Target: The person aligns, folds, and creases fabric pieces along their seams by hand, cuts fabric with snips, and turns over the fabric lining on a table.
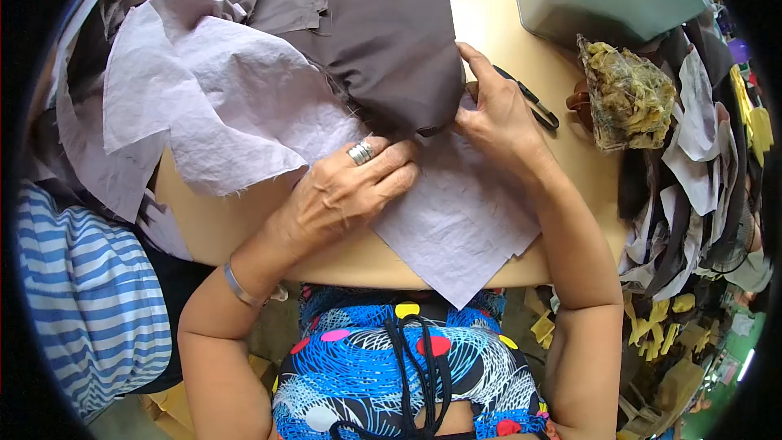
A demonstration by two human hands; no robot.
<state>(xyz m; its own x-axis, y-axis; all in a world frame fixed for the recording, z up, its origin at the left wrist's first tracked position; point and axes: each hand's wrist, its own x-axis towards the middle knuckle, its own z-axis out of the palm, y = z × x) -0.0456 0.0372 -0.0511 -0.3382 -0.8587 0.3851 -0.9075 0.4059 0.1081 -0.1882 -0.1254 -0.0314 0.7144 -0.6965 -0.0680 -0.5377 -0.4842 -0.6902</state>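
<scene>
A dark brown sewn cloth piece (391, 33) lies across the table, its rounded near end between my hands. My left hand (354, 179), with a ring on one finger, is closed with curled fingertips at the cloth's lower edge, partly hidden under it. My right hand (501, 118) grips the same piece at its right corner, index finger stretched along the side. Pale lavender fabric (220, 90) bunches to the left, rough-edged. Another lavender flap (464, 216) spreads below my hands and hangs over the table edge. A small brown patch (289, 2) sits on the dark cloth.
Black-handled snips (538, 106) lie right of my right hand. Beyond stand a grey-green bin (603, 0) and a clump of yellowish fibres (627, 94). Fabric pieces (700, 163) hang at the right table edge. A person in a striped top (90, 293) is close on the left.
</scene>
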